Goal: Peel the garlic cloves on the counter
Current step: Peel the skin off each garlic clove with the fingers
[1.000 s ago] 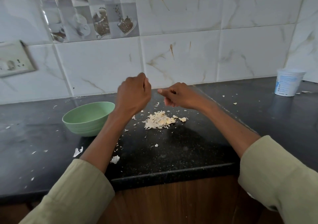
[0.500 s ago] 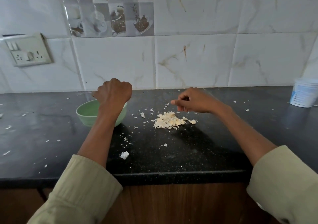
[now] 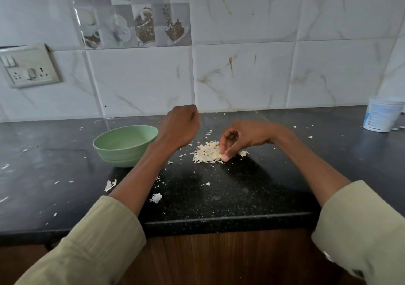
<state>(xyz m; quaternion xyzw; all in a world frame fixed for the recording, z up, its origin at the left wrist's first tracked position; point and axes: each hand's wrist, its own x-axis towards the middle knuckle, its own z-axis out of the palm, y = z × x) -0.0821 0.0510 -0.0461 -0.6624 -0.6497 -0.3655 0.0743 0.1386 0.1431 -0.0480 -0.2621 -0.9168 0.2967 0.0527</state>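
From the head camera, a small heap of pale, papery garlic skins and clove pieces (image 3: 207, 153) lies on the black speckled stone bench (image 3: 219, 197), a little behind its front edge and roughly at the middle of the view. The heap is cream to off-white, flaky and ragged, with a slightly yellower piece at its right edge; whether whole cloves lie among the flakes cannot be told.

The right hand (image 3: 243, 139) reaches down onto the right side of the heap, fingers curled and thumb and fingertips (image 3: 225, 158) pinching at a small pale piece there. The left hand (image 3: 180, 123) is raised above the bench just left of the heap, curled into a loose fist with its back to the camera; whether it holds anything inside cannot be seen. Both arms wear pale green sleeves (image 3: 98, 241) pushed up the forearm.

A round pale green bowl (image 3: 125, 145) stands on the bench just left of the left wrist, which overlaps its right rim. Loose white skin flakes (image 3: 156, 197) are scattered over the bench around the arms. A white plastic tub with blue print (image 3: 382, 114) sits well apart at the far right by the wall. The wall is white marbled tile (image 3: 241, 76), with a white switch and socket plate (image 3: 29, 67) at the left.
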